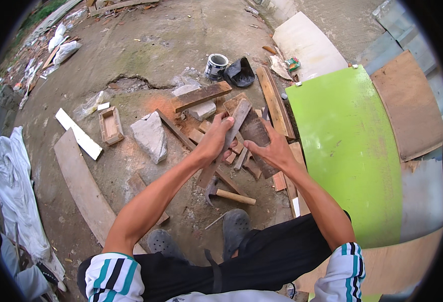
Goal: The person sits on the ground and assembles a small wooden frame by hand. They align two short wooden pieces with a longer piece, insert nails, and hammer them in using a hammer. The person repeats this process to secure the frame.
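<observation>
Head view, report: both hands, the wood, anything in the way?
Left hand gripping narrow strip. Right hand holding wider board. Hammer on ground by feet, not blocking hands.

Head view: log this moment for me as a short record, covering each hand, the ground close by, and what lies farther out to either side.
Left hand: gripping a narrow wooden strip
Right hand: holding a wider dark board
Near feet: hammer on the ground, wooden handle pointing right
Beyond hands: open can beside a black bag
Left side: pale stone block, shallow wooden box
Right side: large lime-green panel
</observation>
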Action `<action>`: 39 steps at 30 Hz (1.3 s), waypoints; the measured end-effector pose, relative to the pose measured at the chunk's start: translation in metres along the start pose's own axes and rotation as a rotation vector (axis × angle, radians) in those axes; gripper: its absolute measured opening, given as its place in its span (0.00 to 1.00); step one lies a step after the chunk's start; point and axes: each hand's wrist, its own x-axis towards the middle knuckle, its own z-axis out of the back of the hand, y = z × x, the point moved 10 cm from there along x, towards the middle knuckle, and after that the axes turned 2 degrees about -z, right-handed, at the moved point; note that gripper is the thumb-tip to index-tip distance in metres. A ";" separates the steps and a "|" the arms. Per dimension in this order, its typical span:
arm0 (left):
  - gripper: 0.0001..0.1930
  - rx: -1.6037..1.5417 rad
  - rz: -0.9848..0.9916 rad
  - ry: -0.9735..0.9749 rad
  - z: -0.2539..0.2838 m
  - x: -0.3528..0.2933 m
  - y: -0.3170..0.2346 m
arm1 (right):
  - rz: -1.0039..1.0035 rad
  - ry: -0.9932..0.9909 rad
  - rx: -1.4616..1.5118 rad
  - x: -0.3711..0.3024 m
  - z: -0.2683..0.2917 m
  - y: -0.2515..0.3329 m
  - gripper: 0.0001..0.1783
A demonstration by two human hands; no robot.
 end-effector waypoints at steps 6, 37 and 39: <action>0.26 0.342 0.017 0.057 0.022 0.005 -0.025 | 0.074 0.068 -0.032 0.014 0.008 0.010 0.53; 0.40 1.391 0.058 -0.241 0.210 -0.051 0.092 | -0.157 0.427 0.145 -0.025 -0.298 -0.022 0.50; 0.38 1.256 0.172 -0.253 0.232 -0.057 0.102 | -0.230 0.426 0.187 -0.035 -0.307 -0.032 0.50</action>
